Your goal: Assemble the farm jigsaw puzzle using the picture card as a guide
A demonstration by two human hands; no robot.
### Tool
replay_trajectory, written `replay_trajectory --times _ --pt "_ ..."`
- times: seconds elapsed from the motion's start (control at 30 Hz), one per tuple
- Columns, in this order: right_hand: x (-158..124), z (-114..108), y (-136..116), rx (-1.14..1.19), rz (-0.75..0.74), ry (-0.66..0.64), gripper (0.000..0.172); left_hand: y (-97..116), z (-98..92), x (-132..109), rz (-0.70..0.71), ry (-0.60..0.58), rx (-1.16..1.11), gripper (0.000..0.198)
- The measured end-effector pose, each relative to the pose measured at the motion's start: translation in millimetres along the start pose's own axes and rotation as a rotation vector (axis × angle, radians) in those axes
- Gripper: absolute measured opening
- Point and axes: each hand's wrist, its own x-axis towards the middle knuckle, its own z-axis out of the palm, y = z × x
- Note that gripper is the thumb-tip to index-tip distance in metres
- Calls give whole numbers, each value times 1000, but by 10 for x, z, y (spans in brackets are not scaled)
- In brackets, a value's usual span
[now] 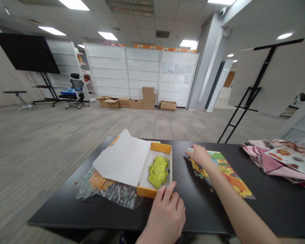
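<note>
My left hand (166, 211) is at the front right corner of an orange-edged box (151, 192), its fingers loosely bent and apart, the fingertips at the rim. Inside the box lies a pile of yellow-green puzzle pieces (158, 172), green sides up. Further right, my right hand (200, 157) reaches over the upper left part of a colourful jigsaw puzzle (232, 176). Its thumb and fingers close on a pale blue puzzle piece (190, 149) at the puzzle's top left edge; my hand and forearm hide part of the picture. Joined pieces (198, 172) show at the puzzle's left edge.
The white box lid (124, 157) leans open to the left of the box. Beneath it lies a clear plastic bag (112, 193) with orange pieces (100, 182). Pink cloth (261, 159) and a printed sheet (292, 159) lie at the right of the black table (91, 217).
</note>
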Motion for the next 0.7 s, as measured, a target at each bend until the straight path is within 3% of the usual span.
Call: replay_trajectory --times 0.13,0.4,0.6,0.7 --pt "15 82 68 -175 29 -96 43 0 -1 5 -9 -5 -3 12" --pt "-21 53 -126 -297 -33 -96 24 6 -20 7 5 -10 6 13" --pt "33 86 76 -221 -119 -47 40 -4 -23 0 10 -13 2 13" --pt "93 85 207 -104 -85 -36 42 -8 -11 -3 7 -15 0 13"
